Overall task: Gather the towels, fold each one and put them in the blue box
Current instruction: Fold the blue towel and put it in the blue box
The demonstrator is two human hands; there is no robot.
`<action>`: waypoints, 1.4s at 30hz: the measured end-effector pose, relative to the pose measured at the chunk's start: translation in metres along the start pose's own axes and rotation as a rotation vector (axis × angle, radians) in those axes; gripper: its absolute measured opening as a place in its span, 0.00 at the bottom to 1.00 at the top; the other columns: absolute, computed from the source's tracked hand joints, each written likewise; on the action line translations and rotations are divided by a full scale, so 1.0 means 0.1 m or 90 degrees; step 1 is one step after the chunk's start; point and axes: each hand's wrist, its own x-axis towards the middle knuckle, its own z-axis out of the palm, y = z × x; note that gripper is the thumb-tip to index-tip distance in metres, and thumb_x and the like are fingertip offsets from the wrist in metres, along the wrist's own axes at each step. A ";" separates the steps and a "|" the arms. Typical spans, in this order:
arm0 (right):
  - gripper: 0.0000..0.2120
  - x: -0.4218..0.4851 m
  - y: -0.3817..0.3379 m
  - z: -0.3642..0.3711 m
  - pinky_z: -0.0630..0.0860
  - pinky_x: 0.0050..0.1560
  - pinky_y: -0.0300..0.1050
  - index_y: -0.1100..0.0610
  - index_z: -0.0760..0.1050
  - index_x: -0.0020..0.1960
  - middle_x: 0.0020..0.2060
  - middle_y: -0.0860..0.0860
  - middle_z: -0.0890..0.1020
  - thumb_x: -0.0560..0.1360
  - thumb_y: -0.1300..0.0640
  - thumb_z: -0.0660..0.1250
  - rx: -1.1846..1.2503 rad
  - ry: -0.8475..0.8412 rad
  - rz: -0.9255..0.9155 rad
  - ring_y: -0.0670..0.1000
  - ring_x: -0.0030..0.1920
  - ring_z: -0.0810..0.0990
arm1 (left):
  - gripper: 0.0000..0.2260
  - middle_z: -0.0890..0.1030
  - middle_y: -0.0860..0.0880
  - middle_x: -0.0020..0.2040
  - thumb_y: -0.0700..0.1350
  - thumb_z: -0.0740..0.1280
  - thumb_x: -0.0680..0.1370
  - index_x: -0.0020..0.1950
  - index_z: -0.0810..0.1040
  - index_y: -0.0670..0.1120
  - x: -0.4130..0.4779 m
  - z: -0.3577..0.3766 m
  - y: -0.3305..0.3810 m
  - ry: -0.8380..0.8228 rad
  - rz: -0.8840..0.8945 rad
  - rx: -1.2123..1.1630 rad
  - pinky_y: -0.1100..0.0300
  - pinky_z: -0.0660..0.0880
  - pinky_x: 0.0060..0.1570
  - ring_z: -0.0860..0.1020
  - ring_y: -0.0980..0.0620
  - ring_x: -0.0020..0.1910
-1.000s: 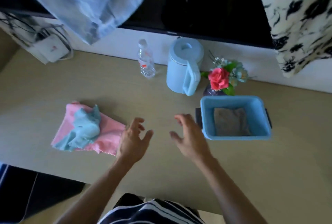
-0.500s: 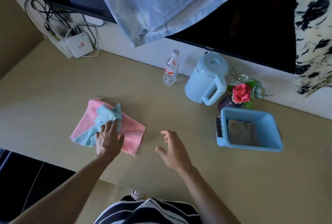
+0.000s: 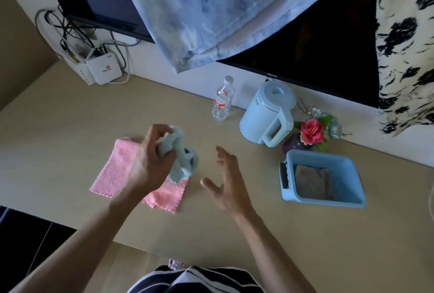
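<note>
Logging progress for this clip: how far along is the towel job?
Done: one brownish towel lies in the blue box. In hand: left hand grips the crumpled light blue towel; right hand open. Left: folding it, plus the pink towel.

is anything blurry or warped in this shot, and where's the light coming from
Head view: the left hand gripping the light blue towel and the open right hand are softly motion-blurred; the blue box and kettle stay sharp. Wide-angle distortion tilts the desk and TV. Light looks soft and diffuse, source unclear, with dim corners and no strong glare.
</note>
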 end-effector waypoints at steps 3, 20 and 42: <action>0.46 0.10 -0.25 -0.20 0.65 0.67 0.28 0.48 0.54 0.80 0.72 0.43 0.65 0.70 0.55 0.78 0.124 -0.049 0.007 0.38 0.72 0.66 | 0.27 0.80 0.50 0.52 0.32 0.61 0.68 0.63 0.71 0.52 -0.01 0.05 0.33 -0.164 0.024 -0.123 0.65 0.76 0.40 0.79 0.56 0.46; 0.29 0.11 -0.26 -1.12 0.79 0.60 0.55 0.50 0.71 0.69 0.58 0.63 0.81 0.70 0.49 0.73 0.366 -0.177 0.125 0.61 0.57 0.81 | 0.21 0.84 0.45 0.50 0.40 0.67 0.78 0.69 0.70 0.50 0.15 0.60 0.74 -0.360 -0.032 -0.225 0.49 0.82 0.49 0.84 0.43 0.49; 0.14 0.29 -0.02 -1.25 0.71 0.46 0.37 0.69 0.71 0.41 0.46 0.38 0.82 0.68 0.65 0.76 0.117 -0.044 -0.020 0.41 0.43 0.77 | 0.17 0.69 0.53 0.30 0.55 0.74 0.72 0.38 0.74 0.43 0.47 0.83 0.93 -0.504 0.001 0.085 0.64 0.63 0.30 0.65 0.57 0.29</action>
